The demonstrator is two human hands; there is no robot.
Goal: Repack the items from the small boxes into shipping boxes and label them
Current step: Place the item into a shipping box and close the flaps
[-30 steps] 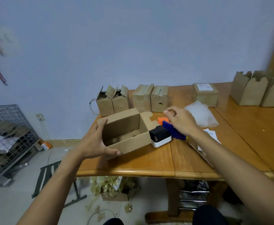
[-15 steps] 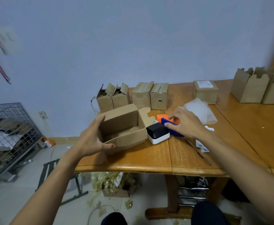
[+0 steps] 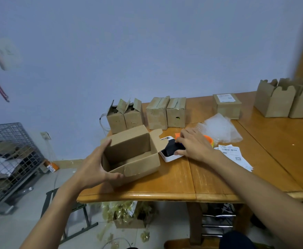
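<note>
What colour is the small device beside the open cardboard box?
The device has a black top and white base; head view.

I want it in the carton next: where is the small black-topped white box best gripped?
Probably from above on the right, across its long white sides: the small black-topped white box lies flat, and the flap of the open brown cardboard carton crowds its left end.

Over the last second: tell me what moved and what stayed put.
The right hand slid left off the orange thing onto the black-and-white device, covering its far end; whether it grips is unclear. The left hand kept holding the open cardboard box. The small boxes behind stayed put.
</note>
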